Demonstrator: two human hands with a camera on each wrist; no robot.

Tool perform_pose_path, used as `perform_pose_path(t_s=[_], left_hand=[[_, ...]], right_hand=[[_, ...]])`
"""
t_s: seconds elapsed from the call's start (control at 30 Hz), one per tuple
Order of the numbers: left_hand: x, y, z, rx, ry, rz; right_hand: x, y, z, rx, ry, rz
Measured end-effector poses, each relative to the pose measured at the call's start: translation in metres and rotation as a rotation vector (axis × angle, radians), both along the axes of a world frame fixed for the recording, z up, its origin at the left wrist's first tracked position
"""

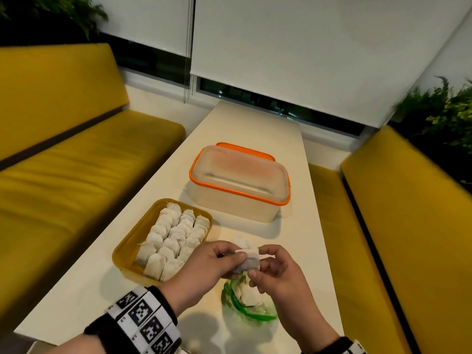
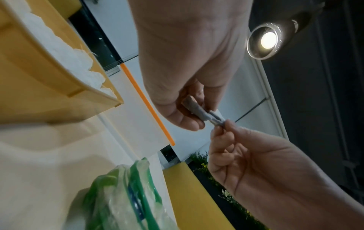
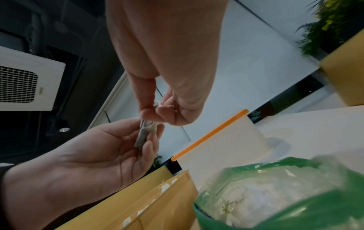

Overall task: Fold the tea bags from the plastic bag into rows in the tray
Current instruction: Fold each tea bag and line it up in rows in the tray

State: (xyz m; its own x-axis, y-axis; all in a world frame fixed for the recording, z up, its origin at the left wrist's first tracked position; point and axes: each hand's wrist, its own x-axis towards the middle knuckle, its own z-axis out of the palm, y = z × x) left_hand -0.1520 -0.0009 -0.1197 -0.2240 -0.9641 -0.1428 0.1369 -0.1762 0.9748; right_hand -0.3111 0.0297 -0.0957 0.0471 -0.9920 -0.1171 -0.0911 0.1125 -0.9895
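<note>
Fingers (image 1: 236,257) of the left hand (image 1: 204,264) and right hand (image 1: 274,270) pinched one tea bag (image 1: 247,261) between them, mid-fold, above the counter (image 1: 301,226). The yellow tray (image 1: 122,254) alongside held three nearly full rows; the plastic bag (image 1: 249,302) below still held more bags, so work appeared well advanced but unfinished.

You see tea bag (image 1: 247,261) only partly: both hands' fingertips cover its ends. Right hand (image 1: 277,270) hides plastic bag (image 1: 245,300) mouth at bag's 12 o'clock; contents inside blurred, count unreadable. Left hand (image 1: 204,267) overlaps tray (image 1: 122,251) corner at 4 o'clock. Forearms cut off at bottom edge, head view.
</note>
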Motion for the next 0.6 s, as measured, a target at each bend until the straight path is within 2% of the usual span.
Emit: perform_pose_path(t_s=[0.1,0.23,0.33,0.47,0.6], left_hand=[[0.008,0.001,0.005,0.033,0.016,0.001],[0.016,0.002,0.01,0.034,-0.001,0.039],[0.02,0.003,0.013,0.049,0.02,0.054],[0.025,0.005,0.02,-0.003,0.046,-0.006],[0.029,0.001,0.026,-0.083,-0.044,-0.005]], right_hand=[[0.009,0.0,0.003,-0.069,0.067,-0.062],[0.02,-0.002,0.002,-0.142,0.289,-0.015],[0.026,-0.004,0.0,-0.156,0.311,-0.006],[0.03,-0.007,0.005,-0.116,0.106,-0.073],[0.031,-0.01,0.009,-0.047,-0.088,-0.087]])
